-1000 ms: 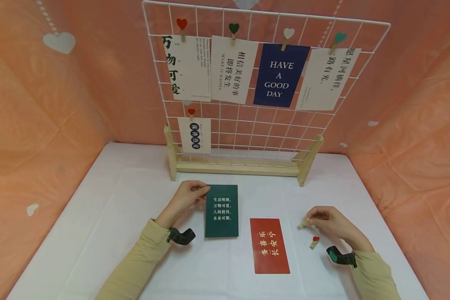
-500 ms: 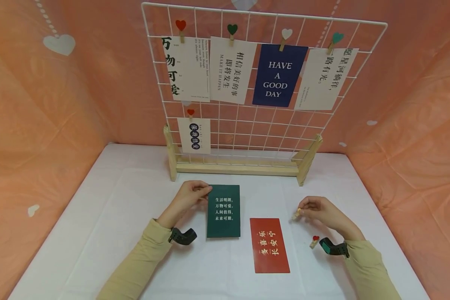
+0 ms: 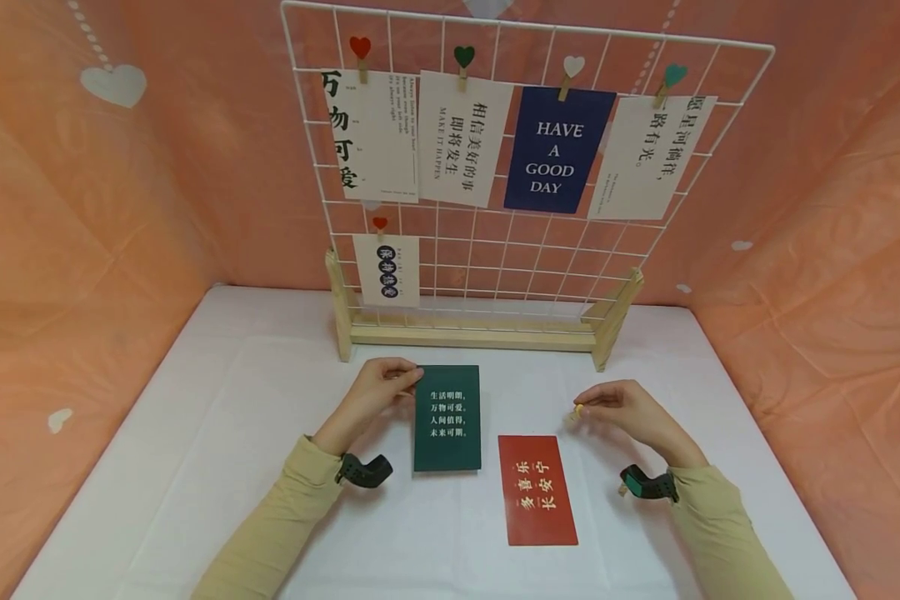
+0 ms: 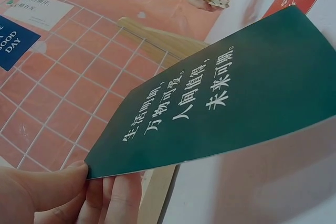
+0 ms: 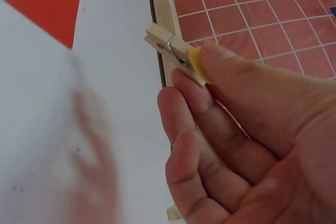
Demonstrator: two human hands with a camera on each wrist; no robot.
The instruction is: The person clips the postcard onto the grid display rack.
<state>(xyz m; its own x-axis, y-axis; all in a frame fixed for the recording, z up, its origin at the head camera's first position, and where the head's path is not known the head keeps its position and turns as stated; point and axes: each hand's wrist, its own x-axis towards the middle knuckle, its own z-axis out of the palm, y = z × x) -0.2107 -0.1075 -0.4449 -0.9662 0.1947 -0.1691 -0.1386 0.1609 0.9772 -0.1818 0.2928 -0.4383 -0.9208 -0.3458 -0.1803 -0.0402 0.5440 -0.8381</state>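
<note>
My left hand (image 3: 378, 389) pinches the top left corner of a dark green card (image 3: 447, 450) with white writing. In the left wrist view the green card (image 4: 257, 93) tilts above the table, thumb on top and fingers beneath. Between thumb and fingers of my right hand (image 3: 630, 410) is a small wooden clothespin (image 5: 170, 48) with a yellow piece on its end. The clothespin's jaws point away from the hand. On the table, between the hands and nearer the front, lies a red card (image 3: 538, 521) with pale writing.
Behind the hands stands a white wire grid (image 3: 487, 283) on a wooden stand (image 3: 472, 336). Several cards hang there from heart clothespins, among them a blue card (image 3: 558, 187) and a small white card (image 3: 371, 283). Another clothespin (image 3: 622, 490) lies mostly hidden under the right wrist camera.
My right hand has moved left and away from me with the yellow-ended clothespin, toward the green card. The left hand and its card have barely shifted.
</note>
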